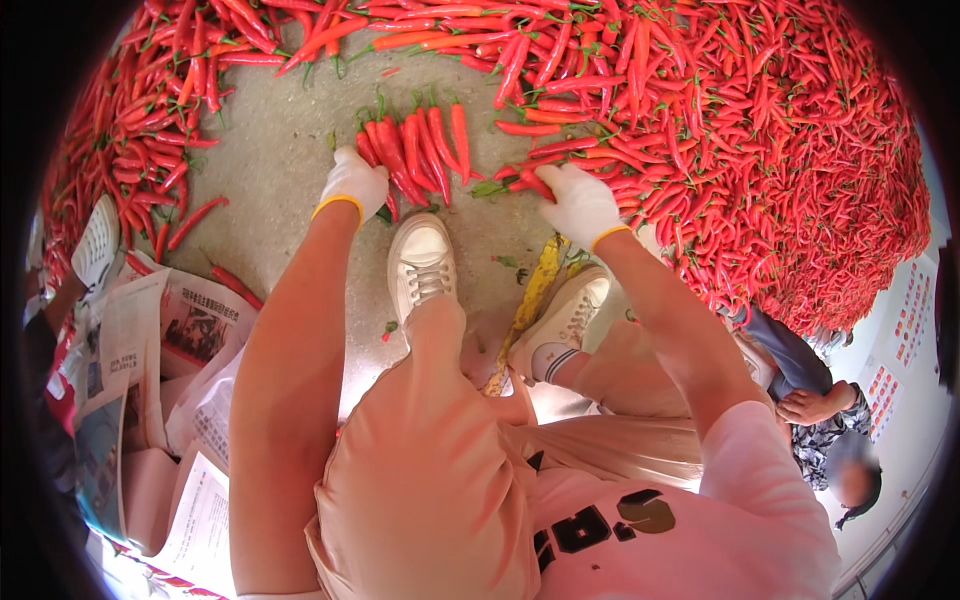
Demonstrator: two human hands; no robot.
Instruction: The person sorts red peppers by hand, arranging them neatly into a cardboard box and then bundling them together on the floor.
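Observation:
Several red chili peppers (pixel 409 150) lie side by side on the concrete floor (pixel 262 135), their green stems pointing away from me. At the near left end of this row is my left hand (pixel 354 181), in a white glove with a yellow cuff. It touches the outermost peppers, and its fingers are partly hidden, so their grip does not show. My right hand (pixel 581 204), gloved the same way, has its fingers closed on a red chili pepper (pixel 536 182) at the edge of the big heap. Beside that pepper lies a green leaf (pixel 489 189).
A large heap of red chilies (pixel 750 150) rises on the right; more chilies (pixel 157 142) lie left. My shoes (pixel 424 259) stand close below the row, beside a yellow floor stripe (pixel 536 292). Newspapers (pixel 199 315) lie at left. Another person (pixel 814 409) sits at right.

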